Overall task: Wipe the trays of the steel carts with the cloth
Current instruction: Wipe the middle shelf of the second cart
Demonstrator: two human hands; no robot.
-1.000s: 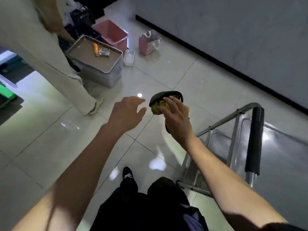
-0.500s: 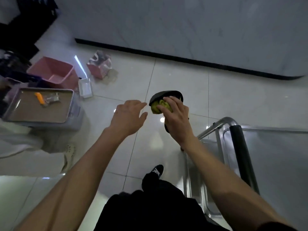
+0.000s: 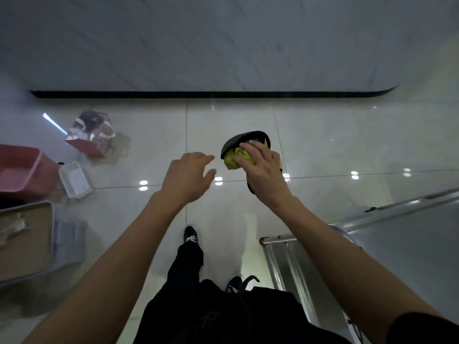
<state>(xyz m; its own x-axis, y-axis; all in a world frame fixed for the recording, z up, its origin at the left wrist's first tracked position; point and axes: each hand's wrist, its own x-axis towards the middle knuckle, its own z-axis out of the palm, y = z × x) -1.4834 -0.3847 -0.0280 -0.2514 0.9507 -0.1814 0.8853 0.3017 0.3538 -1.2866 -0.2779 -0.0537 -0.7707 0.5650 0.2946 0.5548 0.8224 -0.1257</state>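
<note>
At the far left edge a pink bin (image 3: 22,170) stands on the tiled floor (image 3: 223,120), cut off by the frame, and its inside shows nothing plain. In front of it, a steel tray (image 3: 27,242) sits on a pale box, also cut by the edge; something small and blurred lies on it, too smeared to name. Just right of the bin lies a small clear plastic tub (image 3: 75,180), which looks bare inside. Beyond that a pink gift bag (image 3: 92,135) stands open, its contents dark and hard to make out. Toward the middle, the left hand (image 3: 188,177) hangs in the air with loosely bent fingers, holding nothing, close beside the cloth but apart from it. The right hand (image 3: 263,172) grips a bunched yellow-green cloth (image 3: 236,158) together with a dark rounded piece (image 3: 246,140) that wraps over the top; the bundle is held above the floor, and its long axis runs from upper left down toward the wrist. What the dark piece is I cannot tell. Below, dark trousers and two black shoes show. At the lower right is the steel cart (image 3: 293,264), its top tray (image 3: 409,244) running off the frame, and the right forearm hides part of its rail.
</note>
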